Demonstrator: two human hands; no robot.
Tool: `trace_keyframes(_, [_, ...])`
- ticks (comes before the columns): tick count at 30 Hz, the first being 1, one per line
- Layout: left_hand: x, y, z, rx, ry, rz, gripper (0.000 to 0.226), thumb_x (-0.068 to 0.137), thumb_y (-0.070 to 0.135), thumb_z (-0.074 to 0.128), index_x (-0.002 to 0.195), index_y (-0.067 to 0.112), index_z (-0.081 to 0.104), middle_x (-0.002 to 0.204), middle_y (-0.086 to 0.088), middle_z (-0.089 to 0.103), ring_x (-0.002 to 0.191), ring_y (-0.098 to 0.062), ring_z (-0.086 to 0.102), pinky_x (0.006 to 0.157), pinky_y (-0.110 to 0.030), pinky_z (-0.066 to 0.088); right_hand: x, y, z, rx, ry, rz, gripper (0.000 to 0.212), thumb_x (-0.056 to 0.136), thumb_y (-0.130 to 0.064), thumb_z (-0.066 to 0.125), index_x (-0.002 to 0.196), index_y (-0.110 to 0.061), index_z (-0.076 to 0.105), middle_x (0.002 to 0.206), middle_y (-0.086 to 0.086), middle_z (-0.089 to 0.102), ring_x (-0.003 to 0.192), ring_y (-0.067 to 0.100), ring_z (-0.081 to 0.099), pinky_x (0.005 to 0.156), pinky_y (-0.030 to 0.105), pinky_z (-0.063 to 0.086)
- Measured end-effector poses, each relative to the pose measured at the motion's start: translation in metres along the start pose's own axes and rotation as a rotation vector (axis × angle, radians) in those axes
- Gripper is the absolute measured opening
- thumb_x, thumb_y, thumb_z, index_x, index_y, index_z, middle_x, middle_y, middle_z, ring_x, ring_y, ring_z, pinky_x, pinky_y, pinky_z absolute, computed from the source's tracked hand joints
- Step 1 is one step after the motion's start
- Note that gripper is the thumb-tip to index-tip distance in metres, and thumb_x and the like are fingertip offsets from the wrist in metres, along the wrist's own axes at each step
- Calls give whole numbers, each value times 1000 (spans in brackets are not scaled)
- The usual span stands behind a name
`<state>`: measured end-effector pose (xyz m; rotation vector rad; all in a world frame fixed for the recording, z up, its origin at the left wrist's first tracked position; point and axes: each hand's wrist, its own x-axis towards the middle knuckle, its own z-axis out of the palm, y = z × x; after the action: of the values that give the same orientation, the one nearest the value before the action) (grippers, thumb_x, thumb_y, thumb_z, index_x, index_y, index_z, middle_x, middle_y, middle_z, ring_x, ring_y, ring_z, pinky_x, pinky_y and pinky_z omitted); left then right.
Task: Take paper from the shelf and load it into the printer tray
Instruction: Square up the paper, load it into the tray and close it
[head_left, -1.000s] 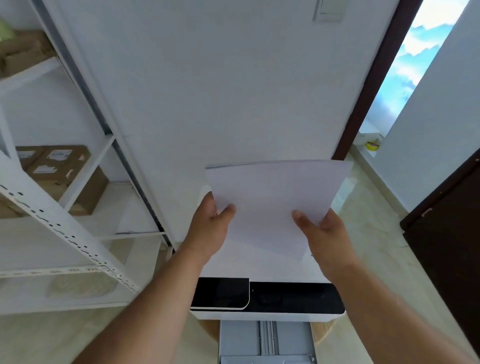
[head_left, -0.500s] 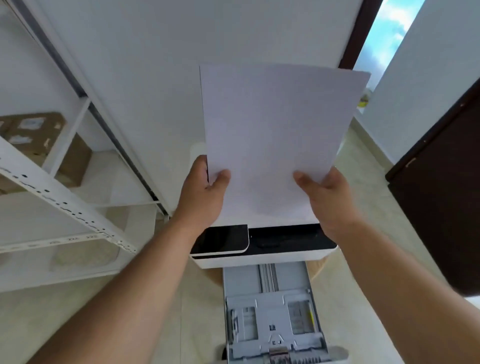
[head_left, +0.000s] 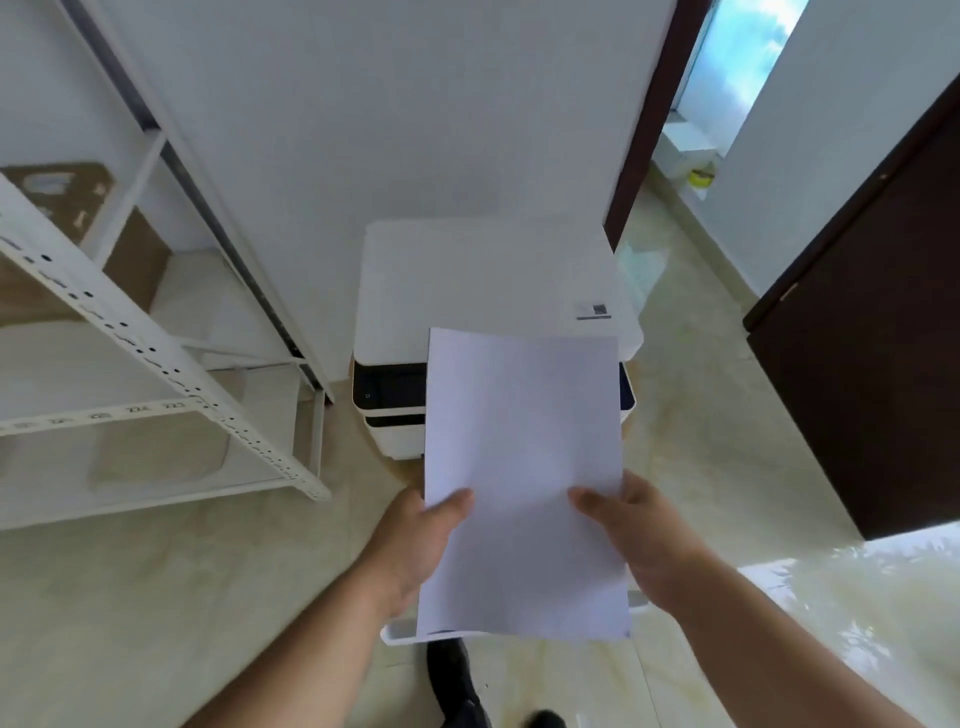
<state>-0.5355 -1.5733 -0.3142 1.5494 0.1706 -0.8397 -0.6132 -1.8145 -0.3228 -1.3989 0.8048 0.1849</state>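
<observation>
I hold a stack of white paper (head_left: 522, 467) flat, low over the floor, in front of the white printer (head_left: 483, 280). My left hand (head_left: 421, 540) grips its left edge with the thumb on top. My right hand (head_left: 639, 540) grips its right edge the same way. The paper hides nearly all of the pulled-out printer tray (head_left: 397, 635); only its white front rim shows below the sheets. The printer's dark control panel (head_left: 389, 387) shows left of the paper.
A white metal shelf (head_left: 156, 358) with cardboard boxes (head_left: 67, 208) stands at the left. A dark brown door (head_left: 857, 364) is at the right, with an open doorway (head_left: 727, 104) behind it. My dark shoe (head_left: 457, 680) stands on the tiled floor below the tray.
The paper came down from upright in front of the wall to lying flat over the open tray. My view tilted downward, and both hands lowered with the paper.
</observation>
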Motion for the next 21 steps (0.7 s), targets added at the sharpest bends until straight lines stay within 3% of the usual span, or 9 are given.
trace_keyframes(4, [-12, -53, 18, -2, 51, -120, 20, 104, 23, 60, 116, 19, 75, 108, 0, 82, 94, -17, 80, 81, -36, 61, -13, 58, -17, -107, 6, 105, 27, 95, -17, 72, 120, -7, 72, 111, 13, 82, 104, 38, 77, 98, 59, 59])
trace_keyframes(8, [-7, -91, 24, -34, 90, -220, 24, 102, 25, 63, 122, 17, 73, 110, -5, 81, 100, -30, 79, 95, -52, 60, -20, 98, -23, -244, 35, 179, 41, 79, -35, 60, 112, -14, 74, 107, 10, 81, 101, 35, 77, 97, 57, 59])
trace_keyframes(13, [-5, -115, 28, -22, 97, -274, 42, 84, 41, 75, 122, 21, 73, 115, 1, 80, 112, -27, 73, 107, -54, 52, -22, 110, -16, -386, 116, 211, 23, 95, -24, 54, 109, -18, 70, 107, 8, 76, 96, 29, 73, 83, 36, 59])
trace_keyframes(16, [-3, -129, 26, -46, 120, -293, 59, 72, 47, 79, 126, 24, 70, 123, 4, 76, 120, -24, 68, 112, -52, 47, -16, 115, -12, -437, 114, 238, 25, 92, -27, 51, 108, -18, 68, 105, 8, 75, 95, 29, 73, 88, 39, 60])
trace_keyframes(21, [-3, -154, 25, -13, 120, -335, 64, 75, 49, 75, 134, 27, 63, 132, 9, 70, 127, -19, 62, 118, -49, 41, -2, 126, -5, -473, 125, 280, 26, 94, -25, 50, 113, -18, 67, 102, 7, 75, 96, 31, 72, 96, 44, 58])
